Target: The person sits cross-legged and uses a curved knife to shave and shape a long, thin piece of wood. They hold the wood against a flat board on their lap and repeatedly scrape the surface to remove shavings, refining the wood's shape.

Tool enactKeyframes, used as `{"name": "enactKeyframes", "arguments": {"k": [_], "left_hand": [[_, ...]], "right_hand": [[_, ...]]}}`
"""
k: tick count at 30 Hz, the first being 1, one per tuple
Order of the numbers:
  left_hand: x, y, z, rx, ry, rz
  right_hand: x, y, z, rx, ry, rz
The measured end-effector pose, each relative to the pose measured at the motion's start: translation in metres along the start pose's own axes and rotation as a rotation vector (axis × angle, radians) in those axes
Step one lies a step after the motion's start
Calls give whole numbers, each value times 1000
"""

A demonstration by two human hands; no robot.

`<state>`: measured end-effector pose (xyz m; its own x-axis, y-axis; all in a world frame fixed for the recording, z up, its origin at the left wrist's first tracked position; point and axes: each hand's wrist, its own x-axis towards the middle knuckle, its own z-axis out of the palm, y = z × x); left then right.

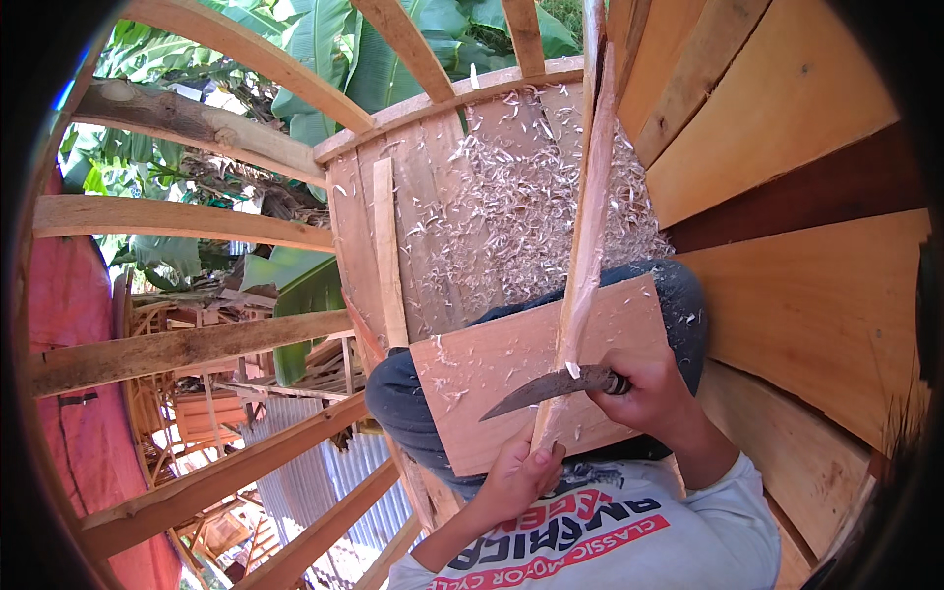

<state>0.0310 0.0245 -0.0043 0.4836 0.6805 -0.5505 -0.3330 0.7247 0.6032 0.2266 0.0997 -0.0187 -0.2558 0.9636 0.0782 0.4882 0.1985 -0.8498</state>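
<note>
A long pale wooden pole (pixel 587 226) runs from my body up past the top of the view. My left hand (pixel 519 470) is closed around its near end. In my right hand (pixel 644 391) is a knife (pixel 546 391) with a broad dark curved blade and a dark handle. The blade lies across the pole, its tip pointing left, and a light curl of wood sits at its upper edge. Beneath the pole a flat wooden board (pixel 457 379) rests across my lap, with a few shavings on it.
Wood shavings (pixel 531 197) cover much of the plank floor (pixel 359 226) ahead. A loose wooden strip (pixel 388 246) lies there on the left. Open wooden slats (pixel 197 344) line the left side; a plank wall (pixel 806 334) stands close on the right. Banana leaves (pixel 324 59) show outside.
</note>
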Motion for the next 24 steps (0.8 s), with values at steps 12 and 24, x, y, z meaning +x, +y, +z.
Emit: {"name": "enactKeyframes", "arguments": {"k": [12,24], "left_hand": [[5,-20,-18,350,223,175],[-6,-19,-27,368,193,130]], "right_hand": [[2,7,4,198,-288,57],[-4,-11,14,219,-240,225]]}}
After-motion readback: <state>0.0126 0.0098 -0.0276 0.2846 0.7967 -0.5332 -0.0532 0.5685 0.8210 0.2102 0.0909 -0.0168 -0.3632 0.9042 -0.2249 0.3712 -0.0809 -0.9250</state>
